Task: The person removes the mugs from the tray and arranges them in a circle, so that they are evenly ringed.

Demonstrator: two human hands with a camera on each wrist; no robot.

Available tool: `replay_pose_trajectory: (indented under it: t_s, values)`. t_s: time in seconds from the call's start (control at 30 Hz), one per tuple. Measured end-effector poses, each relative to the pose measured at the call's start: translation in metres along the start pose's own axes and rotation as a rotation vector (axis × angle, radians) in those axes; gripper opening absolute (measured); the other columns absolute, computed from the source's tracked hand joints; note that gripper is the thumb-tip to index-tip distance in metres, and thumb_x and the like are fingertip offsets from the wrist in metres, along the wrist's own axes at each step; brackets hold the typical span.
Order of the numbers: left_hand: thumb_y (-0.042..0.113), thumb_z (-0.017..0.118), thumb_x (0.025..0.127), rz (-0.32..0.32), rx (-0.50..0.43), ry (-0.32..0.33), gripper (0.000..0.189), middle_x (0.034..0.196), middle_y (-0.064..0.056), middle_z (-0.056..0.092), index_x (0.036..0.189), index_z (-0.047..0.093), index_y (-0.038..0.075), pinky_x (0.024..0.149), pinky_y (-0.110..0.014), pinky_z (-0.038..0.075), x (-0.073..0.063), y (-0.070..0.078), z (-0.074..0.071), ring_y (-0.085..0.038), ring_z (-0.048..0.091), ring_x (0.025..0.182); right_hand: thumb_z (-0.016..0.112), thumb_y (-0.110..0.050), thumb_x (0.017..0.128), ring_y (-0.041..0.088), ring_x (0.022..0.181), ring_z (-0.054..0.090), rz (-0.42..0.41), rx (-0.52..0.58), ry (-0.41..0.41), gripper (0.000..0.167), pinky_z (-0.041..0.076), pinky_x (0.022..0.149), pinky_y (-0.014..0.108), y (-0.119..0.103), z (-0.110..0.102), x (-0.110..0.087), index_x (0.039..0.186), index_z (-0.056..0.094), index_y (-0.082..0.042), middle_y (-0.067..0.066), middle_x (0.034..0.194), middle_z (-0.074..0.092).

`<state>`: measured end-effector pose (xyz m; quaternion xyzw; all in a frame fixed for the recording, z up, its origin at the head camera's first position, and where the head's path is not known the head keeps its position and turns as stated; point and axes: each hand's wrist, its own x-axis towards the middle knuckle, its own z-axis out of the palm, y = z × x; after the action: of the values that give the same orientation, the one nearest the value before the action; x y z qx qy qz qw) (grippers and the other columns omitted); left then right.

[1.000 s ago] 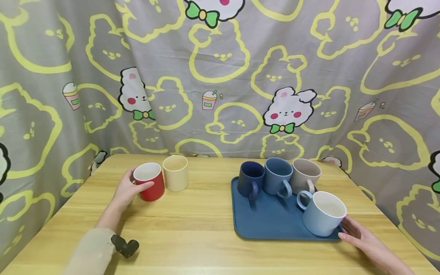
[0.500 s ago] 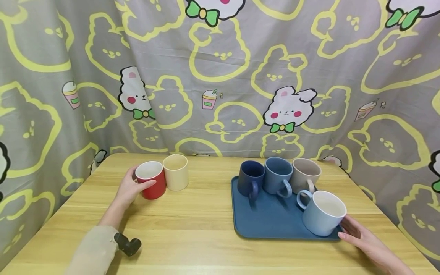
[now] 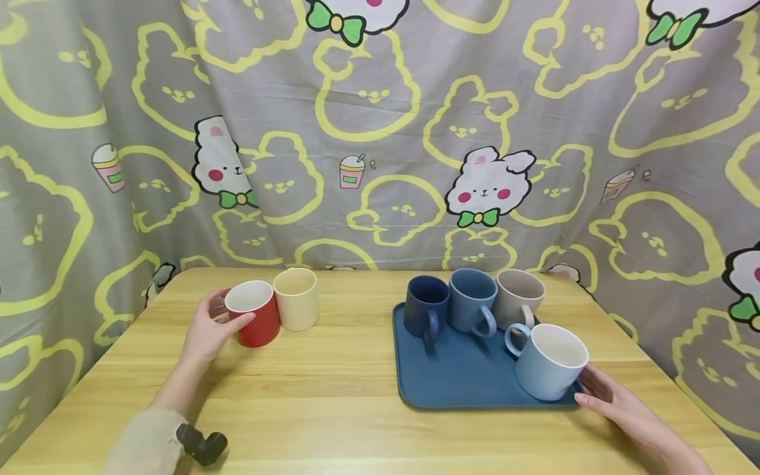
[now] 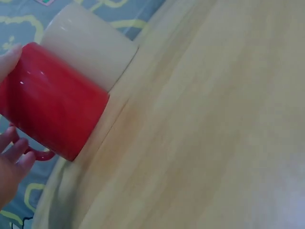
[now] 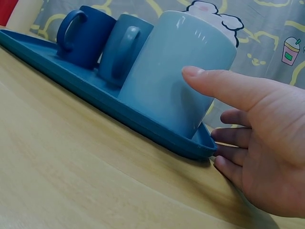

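Observation:
A red mug (image 3: 261,322) with a white inside stands against a cream mug (image 3: 299,303). My left hand (image 3: 206,332) is at the red mug's left, thumb stretched along its near side. In the left wrist view, the other fingers (image 4: 16,151) are beside the red handle (image 4: 42,155), apart from the mug's body. A light blue mug (image 3: 549,366) stands at the near right corner of a blue tray (image 3: 439,386). My right hand (image 3: 614,399) is beside that corner. In the right wrist view its thumb (image 5: 219,83) overlaps the light blue mug, with the fingers loosely bent near the tray's rim.
Along the tray's back stand a navy mug (image 3: 424,310), a mid-blue mug (image 3: 469,307) and a taupe mug (image 3: 515,303), handles toward me. The wooden table (image 3: 332,396) ends at a grey patterned curtain (image 3: 386,158). A black device (image 3: 202,443) sits at my left sleeve.
The red mug has slid slightly right, closer to the cream mug. My left hand has since eased left, exposing the handle. The head view has turned slightly; my right hand stays by the tray.

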<state>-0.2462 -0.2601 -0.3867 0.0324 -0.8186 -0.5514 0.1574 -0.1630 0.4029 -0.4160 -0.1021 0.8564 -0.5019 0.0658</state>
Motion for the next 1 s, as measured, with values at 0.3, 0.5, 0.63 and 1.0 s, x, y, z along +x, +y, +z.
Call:
replay_pose_trajectory:
  t_s: [0.3,0.5,0.63,1.0]
  values:
    - [0.026,0.069,0.083,0.018,-0.033,0.156,0.077,0.135,-0.018,0.039,0.142,0.027,0.001,0.101,-0.041,0.029,-0.017,0.039,-0.007,-0.029,0.037,0.120,0.048,0.000,0.093,-0.024,0.103,0.031,-0.104,0.040,0.020,0.064,0.033,0.082,0.004,0.002,0.003,0.002,0.134,0.005,0.024,0.050,0.132,0.006]
    - [0.014,0.071,0.081,0.090,-0.122,0.109,0.067,0.131,-0.018,0.046,0.136,0.036,-0.002,0.104,-0.040,0.028,-0.025,0.082,0.017,-0.027,0.040,0.121,0.048,0.000,0.093,-0.024,0.103,0.031,-0.085,0.050,0.015,0.065,0.033,0.082,0.005,0.001,0.003,0.001,0.135,0.004,0.023,0.049,0.133,0.005]
    - [0.005,0.071,0.079,0.160,-0.168,-0.014,0.060,0.128,-0.020,0.049,0.130,0.042,-0.005,0.102,-0.038,0.030,-0.028,0.102,0.044,-0.027,0.044,0.118,0.048,-0.003,0.094,-0.025,0.102,0.030,-0.055,0.040,0.007,0.066,0.033,0.082,0.005,-0.001,0.002,0.001,0.136,0.004,0.022,0.048,0.135,0.006]
    - [0.004,0.072,0.077,0.276,-0.293,-0.367,0.052,0.119,-0.019,0.058,0.124,0.052,-0.005,0.097,-0.046,0.037,-0.041,0.137,0.133,-0.033,0.053,0.111,0.048,-0.004,0.095,-0.025,0.102,0.030,-0.033,0.057,-0.004,0.067,0.033,0.082,0.005,-0.003,0.001,0.000,0.137,0.003,0.021,0.047,0.137,0.004]
